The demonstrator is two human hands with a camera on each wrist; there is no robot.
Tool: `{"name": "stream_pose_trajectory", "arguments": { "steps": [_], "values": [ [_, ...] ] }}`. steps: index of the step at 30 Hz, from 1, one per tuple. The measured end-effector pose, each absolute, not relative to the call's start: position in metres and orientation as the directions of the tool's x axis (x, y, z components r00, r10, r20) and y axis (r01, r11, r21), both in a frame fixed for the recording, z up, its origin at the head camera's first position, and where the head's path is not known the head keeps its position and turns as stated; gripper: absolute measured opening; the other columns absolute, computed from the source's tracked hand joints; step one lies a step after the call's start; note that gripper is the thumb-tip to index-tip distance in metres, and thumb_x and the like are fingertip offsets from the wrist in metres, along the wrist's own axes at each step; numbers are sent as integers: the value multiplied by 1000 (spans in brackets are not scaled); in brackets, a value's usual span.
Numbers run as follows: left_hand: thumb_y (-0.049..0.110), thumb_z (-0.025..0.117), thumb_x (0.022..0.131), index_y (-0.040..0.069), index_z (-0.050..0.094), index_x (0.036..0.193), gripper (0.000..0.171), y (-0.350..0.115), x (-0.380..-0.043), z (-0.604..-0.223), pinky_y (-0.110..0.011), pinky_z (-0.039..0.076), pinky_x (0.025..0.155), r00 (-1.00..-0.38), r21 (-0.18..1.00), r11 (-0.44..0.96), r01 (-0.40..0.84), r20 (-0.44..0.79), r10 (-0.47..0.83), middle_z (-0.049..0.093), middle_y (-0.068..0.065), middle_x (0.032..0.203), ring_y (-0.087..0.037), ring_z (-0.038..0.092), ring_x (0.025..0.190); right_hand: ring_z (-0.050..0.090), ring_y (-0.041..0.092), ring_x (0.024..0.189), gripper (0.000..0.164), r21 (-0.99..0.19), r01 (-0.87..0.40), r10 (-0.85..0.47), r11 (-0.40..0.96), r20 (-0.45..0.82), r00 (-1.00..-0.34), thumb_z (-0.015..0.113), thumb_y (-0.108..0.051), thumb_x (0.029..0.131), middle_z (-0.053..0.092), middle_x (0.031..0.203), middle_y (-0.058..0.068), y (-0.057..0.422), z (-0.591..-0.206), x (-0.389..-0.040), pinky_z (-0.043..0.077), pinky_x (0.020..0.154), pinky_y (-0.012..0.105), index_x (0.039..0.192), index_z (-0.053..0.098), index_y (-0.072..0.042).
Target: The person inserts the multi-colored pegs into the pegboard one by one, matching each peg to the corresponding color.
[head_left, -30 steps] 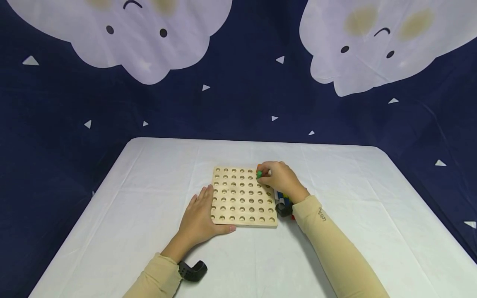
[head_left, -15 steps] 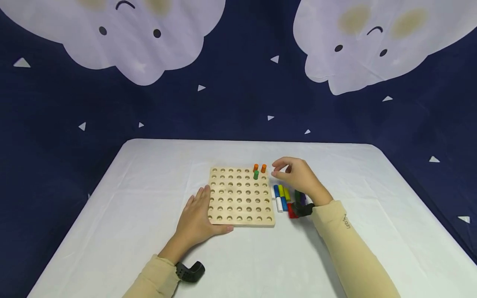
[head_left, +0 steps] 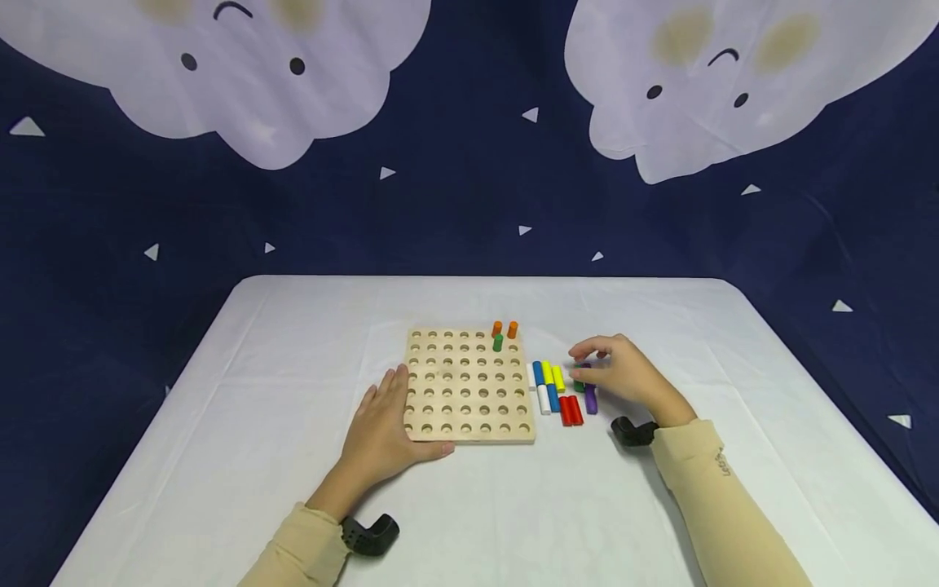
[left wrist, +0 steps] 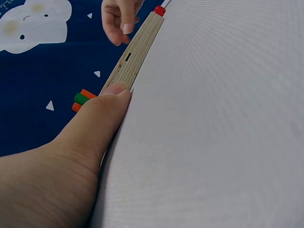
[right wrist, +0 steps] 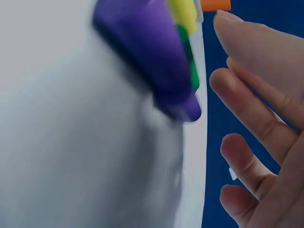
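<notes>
My left hand (head_left: 377,424) lies along the left side of a wooden pegboard (head_left: 464,385), its straight thumb touching the front edge. Two orange pegs (head_left: 513,330) stand in the board's far right row, and a green peg (head_left: 498,343) stands just in front of them. My right hand (head_left: 619,371), fingers loosely bent and holding nothing, hovers over a loose green peg (head_left: 579,386) and purple pegs (head_left: 591,401), partly covering them. In the right wrist view a gap shows between the thumb (right wrist: 266,42) and the purple peg (right wrist: 147,42), which is blurred.
Beside the board's right edge lie loose red pegs (head_left: 570,411), yellow pegs (head_left: 558,378), blue pegs (head_left: 553,399) and white pegs (head_left: 544,400). A white cloth covers the table (head_left: 469,522); a dark blue curtain (head_left: 469,204) with clouds hangs behind.
My right hand has let go of the green peg, which now stands in the board. It has moved right and nearer, over the loose pegs. The left hand keeps its place on the board.
</notes>
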State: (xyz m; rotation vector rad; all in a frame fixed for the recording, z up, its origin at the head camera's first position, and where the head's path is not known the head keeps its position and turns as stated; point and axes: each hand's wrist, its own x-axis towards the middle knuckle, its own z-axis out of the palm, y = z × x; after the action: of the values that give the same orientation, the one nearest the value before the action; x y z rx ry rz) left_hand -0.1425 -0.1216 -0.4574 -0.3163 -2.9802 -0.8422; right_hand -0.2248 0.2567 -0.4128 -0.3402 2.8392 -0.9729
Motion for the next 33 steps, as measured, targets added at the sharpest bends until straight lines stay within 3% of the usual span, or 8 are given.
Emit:
{"name": "stream_pose_trajectory", "arguments": {
  "steps": [5,10,17,25,33],
  "values": [
    [79,77,56,-2,11,158,146,-121,-143,-456,-51,10,127,-980,518,832,198,76,186,17,-19,165,-33,16,154,47,31,118,42,-612,-157,-247,775,-64,-967,84,-33,79,68,122,7,264,-417,-224,41,104,57,116,72,-16],
    [79,78,56,-3,11,157,146,-121,-143,-457,-51,10,127,-979,519,831,201,79,187,18,-20,165,-34,17,154,44,27,113,52,-565,-178,-272,805,-85,-959,84,-41,77,68,126,7,266,-419,-223,42,100,52,120,71,-16],
    [78,78,57,-3,11,157,145,-122,-143,-457,-50,9,127,-979,513,835,200,72,190,16,-19,165,-32,14,155,46,23,106,45,-507,-257,-324,823,-48,-945,83,-39,78,71,118,3,263,-419,-224,42,90,38,116,74,-15],
    [79,77,58,-4,9,157,146,-122,-144,-456,-51,9,127,-979,504,840,199,56,198,15,-18,165,-31,13,155,46,24,107,46,-546,-208,-294,812,-74,-953,83,-39,79,68,111,4,258,-422,-225,42,98,46,116,71,-16],
    [80,76,58,-3,9,157,146,-122,-144,-458,-51,9,127,-979,503,842,195,52,196,15,-18,165,-31,13,155,51,22,93,44,-583,-223,-315,781,-60,-947,85,-34,79,67,97,2,255,-425,-228,43,88,38,114,70,-13]
  ]
}}
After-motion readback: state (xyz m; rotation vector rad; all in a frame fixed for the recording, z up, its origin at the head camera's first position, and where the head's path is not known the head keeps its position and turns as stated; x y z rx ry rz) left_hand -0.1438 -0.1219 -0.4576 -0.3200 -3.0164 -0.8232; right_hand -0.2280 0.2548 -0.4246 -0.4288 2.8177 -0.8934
